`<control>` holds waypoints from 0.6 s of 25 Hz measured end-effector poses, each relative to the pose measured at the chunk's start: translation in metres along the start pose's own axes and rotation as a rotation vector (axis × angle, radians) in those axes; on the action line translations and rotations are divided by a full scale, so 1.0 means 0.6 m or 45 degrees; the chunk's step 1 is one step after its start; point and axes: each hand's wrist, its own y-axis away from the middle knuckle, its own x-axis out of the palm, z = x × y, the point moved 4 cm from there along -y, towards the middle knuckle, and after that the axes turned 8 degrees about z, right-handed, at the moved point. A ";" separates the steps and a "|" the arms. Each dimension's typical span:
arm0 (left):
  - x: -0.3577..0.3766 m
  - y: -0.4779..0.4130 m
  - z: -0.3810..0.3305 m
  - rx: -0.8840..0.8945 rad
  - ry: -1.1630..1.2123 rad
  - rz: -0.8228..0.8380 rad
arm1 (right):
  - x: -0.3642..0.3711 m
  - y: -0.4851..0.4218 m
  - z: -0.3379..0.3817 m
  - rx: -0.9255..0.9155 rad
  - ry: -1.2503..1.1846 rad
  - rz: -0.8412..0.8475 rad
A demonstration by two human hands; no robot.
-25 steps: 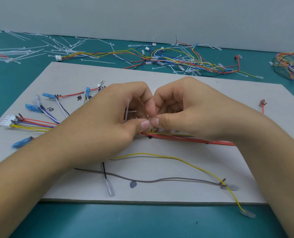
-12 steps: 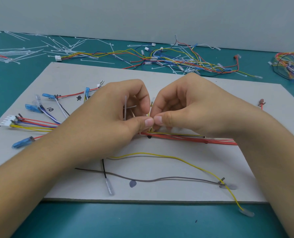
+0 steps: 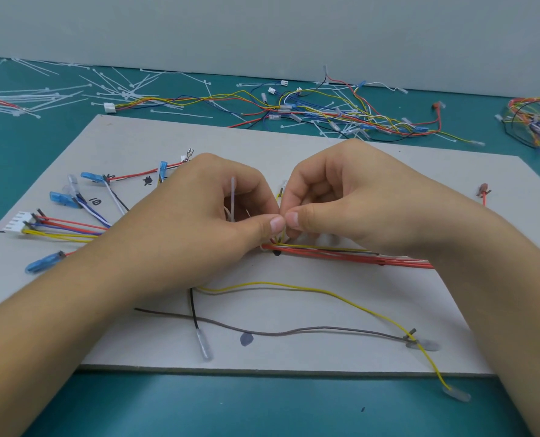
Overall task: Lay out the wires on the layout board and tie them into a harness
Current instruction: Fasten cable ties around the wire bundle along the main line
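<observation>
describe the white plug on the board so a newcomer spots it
Find the grey layout board and follow it to its left edge. The white connector lies there, a ribbed block taking red, blue and yellow wires; its neighbours are blue-sleeved terminals.

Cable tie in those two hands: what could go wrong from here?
1. The cable tie, pinched in the left hand and right hand, might close without catching every wire of the red bundle.
2. The loose yellow wire runs off the front edge of the board; a forearm could drag it.
</observation>
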 end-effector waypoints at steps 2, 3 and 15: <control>0.000 0.000 0.001 0.010 0.015 0.008 | 0.001 0.001 0.003 -0.022 -0.001 -0.002; 0.001 0.000 0.001 0.015 0.022 0.005 | 0.001 0.002 0.004 -0.030 -0.001 -0.011; 0.001 -0.001 -0.001 0.057 0.038 -0.016 | 0.001 -0.004 0.005 -0.118 0.095 -0.143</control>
